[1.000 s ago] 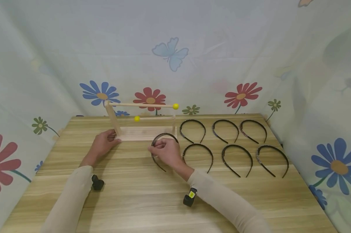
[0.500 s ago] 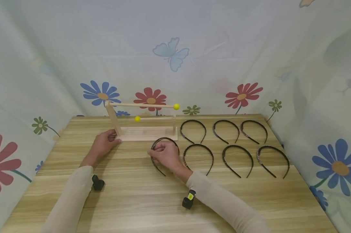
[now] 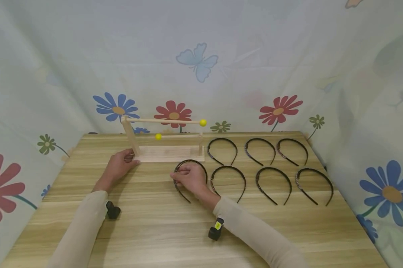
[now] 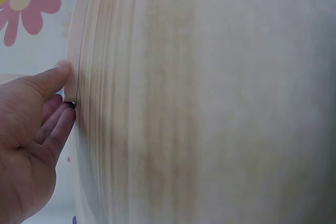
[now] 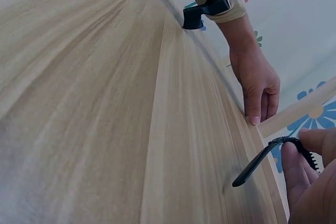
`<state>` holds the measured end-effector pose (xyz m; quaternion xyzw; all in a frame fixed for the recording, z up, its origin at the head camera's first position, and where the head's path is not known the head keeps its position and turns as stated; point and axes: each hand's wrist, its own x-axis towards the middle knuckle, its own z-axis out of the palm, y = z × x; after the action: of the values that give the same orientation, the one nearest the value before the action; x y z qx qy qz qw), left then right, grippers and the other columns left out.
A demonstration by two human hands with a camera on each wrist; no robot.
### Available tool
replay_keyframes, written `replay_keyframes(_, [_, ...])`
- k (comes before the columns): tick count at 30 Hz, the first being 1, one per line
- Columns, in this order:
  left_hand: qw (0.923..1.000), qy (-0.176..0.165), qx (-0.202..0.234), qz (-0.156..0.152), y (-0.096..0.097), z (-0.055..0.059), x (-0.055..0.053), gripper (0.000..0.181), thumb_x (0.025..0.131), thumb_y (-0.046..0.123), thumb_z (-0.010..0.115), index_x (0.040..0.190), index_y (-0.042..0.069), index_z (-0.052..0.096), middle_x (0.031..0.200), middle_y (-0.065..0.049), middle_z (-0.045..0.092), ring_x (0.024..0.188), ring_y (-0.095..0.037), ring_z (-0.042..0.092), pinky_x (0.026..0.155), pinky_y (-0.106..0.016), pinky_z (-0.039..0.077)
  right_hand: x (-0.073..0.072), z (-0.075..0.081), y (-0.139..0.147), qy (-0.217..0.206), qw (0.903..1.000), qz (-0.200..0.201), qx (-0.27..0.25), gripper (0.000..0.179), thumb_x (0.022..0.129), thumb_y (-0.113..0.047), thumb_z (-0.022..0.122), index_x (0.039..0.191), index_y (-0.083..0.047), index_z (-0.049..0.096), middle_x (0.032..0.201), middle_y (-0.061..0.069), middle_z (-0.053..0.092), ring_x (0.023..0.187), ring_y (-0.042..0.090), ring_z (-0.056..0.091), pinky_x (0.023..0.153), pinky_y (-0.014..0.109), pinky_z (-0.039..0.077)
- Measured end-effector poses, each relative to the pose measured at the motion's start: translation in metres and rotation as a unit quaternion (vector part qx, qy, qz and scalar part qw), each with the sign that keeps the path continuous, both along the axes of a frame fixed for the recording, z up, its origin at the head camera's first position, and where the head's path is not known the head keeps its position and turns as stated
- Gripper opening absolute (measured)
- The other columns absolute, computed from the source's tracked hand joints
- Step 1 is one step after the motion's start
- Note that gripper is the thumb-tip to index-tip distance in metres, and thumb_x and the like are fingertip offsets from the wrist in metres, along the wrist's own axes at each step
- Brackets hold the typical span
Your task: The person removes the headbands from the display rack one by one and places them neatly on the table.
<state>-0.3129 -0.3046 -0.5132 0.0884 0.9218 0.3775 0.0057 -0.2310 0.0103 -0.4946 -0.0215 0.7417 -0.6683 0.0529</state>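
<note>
Near the middle of the table in the head view, my right hand (image 3: 192, 179) pinches a black toothed headband (image 3: 189, 160) between thumb and fingers on its left side. In the right wrist view one tapered leg of this headband (image 5: 255, 165) points down over the wood, and part of the band is hidden by my fingers. My left hand (image 3: 119, 166) holds the left end of a pale wooden stand (image 3: 169, 158), thumb on the base's front edge and fingers at its end. The stand has two horizontal rods tipped with yellow balls (image 3: 203, 123).
Several more black headbands lie in two rows on the right of the wooden table (image 3: 154, 230); the nearest one (image 3: 228, 167) is just right of my right hand. A flowered cloth (image 3: 138, 67) hangs behind the table.
Between the first frame and the second, my right hand and the headband came slightly down and toward me; since then they stay almost still. The left hand keeps its hold on the stand.
</note>
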Motion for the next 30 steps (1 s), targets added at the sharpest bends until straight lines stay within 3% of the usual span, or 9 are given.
replay_keyframes(21, [1.0000,0.003,-0.001,-0.003,-0.001,-0.001,0.000,0.061,0.100,0.018,0.069,0.149,-0.009,0.043,0.143,-0.030,0.055,0.124,-0.043,0.062,0.101,-0.054,0.055,-0.004,-0.009,-0.003,-0.053,0.9985,0.010,0.009,0.036,0.083,-0.012,0.086,0.112,0.006,0.073,0.084,0.008,0.078,0.064,0.015,0.074,0.062,0.027,0.065])
replay_keyframes(30, [1.0000,0.000,-0.003,-0.001,-0.001,0.000,0.000,0.061,0.100,0.019,0.068,0.149,-0.009,0.043,0.144,-0.029,0.055,0.125,-0.043,0.061,0.103,-0.054,0.054,-0.005,-0.011,-0.003,-0.077,0.9963,0.030,0.026,0.032,0.084,-0.008,0.085,0.110,0.005,0.073,0.084,0.007,0.077,0.064,0.014,0.074,0.062,0.026,0.065])
